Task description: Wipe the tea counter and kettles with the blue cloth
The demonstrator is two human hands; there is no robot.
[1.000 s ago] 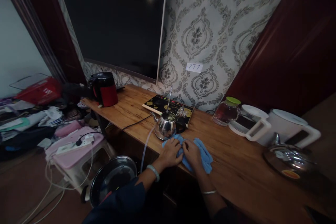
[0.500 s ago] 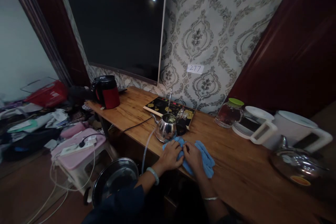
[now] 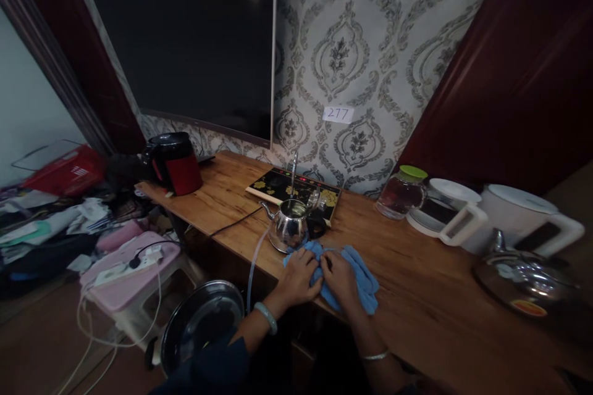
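A crumpled blue cloth (image 3: pixel 364 281) lies at the front edge of the wooden table. My left hand (image 3: pixel 300 278) rests on its left part, fingers curled over the fabric. Close beside it, my right hand (image 3: pixel 339 276) is closed on the cloth, with its fingertips bunched together. Just beyond the cloth stands a small shiny metal teapot (image 3: pixel 288 228) with its lid tipped up and its black handle toward my right hand. Behind the teapot is a black electric tea stove (image 3: pixel 273 183) with gold flowers and a thin metal spout (image 3: pixel 294 171) above the pot.
A red and black kettle (image 3: pixel 183 170) stands at the table's left end. To the right are a green-lidded glass jug (image 3: pixel 401 194), white-handled pitchers (image 3: pixel 445 210) and a metal kettle (image 3: pixel 523 284). Below left are a metal basin (image 3: pixel 204 315) and a pink stool (image 3: pixel 125 290) with a power strip.
My view has shifted slightly, so most things sit a little further left. Both hands stay on the blue cloth with barely any movement.
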